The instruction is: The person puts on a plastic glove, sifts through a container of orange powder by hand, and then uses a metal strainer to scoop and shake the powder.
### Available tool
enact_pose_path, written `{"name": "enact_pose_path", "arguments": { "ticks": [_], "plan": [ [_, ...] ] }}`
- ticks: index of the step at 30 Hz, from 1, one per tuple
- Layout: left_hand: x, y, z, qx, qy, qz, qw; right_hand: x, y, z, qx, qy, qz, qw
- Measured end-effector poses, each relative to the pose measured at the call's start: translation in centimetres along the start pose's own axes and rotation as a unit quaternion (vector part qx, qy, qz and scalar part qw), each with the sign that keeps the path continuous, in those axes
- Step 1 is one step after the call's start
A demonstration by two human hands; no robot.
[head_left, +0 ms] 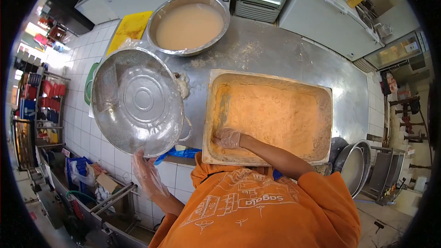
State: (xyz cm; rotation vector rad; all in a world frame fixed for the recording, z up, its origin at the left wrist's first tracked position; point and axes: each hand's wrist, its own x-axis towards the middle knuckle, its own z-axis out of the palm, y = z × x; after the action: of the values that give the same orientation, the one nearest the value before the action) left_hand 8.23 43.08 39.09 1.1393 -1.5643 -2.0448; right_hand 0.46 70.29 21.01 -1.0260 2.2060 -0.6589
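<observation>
My left hand (145, 167), in a clear plastic glove, grips the near rim of a large perforated metal colander (142, 98). The colander hangs partly past the table's left edge, and I see nothing in its bowl. My right hand (228, 138), gloved too, is down in the near left corner of a deep rectangular metal tray (271, 160). Pale orange flour (275, 115) covers the tray's floor. The right fingertips meet the flour by the tray's left wall; whether they are curled round anything does not show clearly.
A steel bowl (225, 25) of cloudy beige liquid stands at the far side, beside a yellow cutting board (130, 28). Flour is scattered over the steel table (280, 50). Blue plastic (181, 152) lies at the near edge. Round metal pans (356, 167) stand at the right.
</observation>
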Motion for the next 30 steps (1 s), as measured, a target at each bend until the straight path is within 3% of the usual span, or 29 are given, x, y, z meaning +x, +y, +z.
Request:
{"name": "enact_pose_path", "arguments": {
  "ticks": [3,8,12,19,22,24,26,28,30],
  "plan": [
    [0.3,-0.4,-0.3,-0.005,-0.024,-0.005,1.000,-0.8,-1.4,-2.5,-0.008,-0.090,-0.020,0.996],
    [0.6,-1.0,-0.9,-0.029,-0.083,0.030,0.996,-3.4,-0.6,-2.6,-0.009,-0.144,-0.002,0.990],
    [0.3,-0.5,-0.4,-0.006,-0.061,0.025,0.998,-6.3,1.2,-2.5,-0.027,-0.203,0.052,0.977],
    [0.7,-0.6,-0.2,0.007,-0.070,0.016,0.997,-11.7,4.7,-3.3,-0.130,-0.414,0.213,0.875],
    [0.7,-1.4,-0.8,0.003,-0.087,0.033,0.996,-11.1,3.4,-6.4,-0.162,-0.321,0.227,0.905],
    [1.0,-1.9,-1.2,0.028,-0.097,0.047,0.994,-9.5,1.4,-9.0,-0.173,-0.114,0.137,0.969],
    [-0.8,-0.3,0.8,0.030,-0.097,0.043,0.994,-6.4,3.5,-7.4,-0.195,0.098,-0.049,0.975],
    [-1.9,0.2,2.8,0.029,-0.104,0.051,0.993,-5.2,3.4,-6.5,-0.260,0.114,-0.005,0.959],
    [-2.3,0.1,2.2,0.044,-0.100,0.072,0.991,-6.2,3.4,-6.6,-0.231,0.064,-0.003,0.971]
  ]
}}
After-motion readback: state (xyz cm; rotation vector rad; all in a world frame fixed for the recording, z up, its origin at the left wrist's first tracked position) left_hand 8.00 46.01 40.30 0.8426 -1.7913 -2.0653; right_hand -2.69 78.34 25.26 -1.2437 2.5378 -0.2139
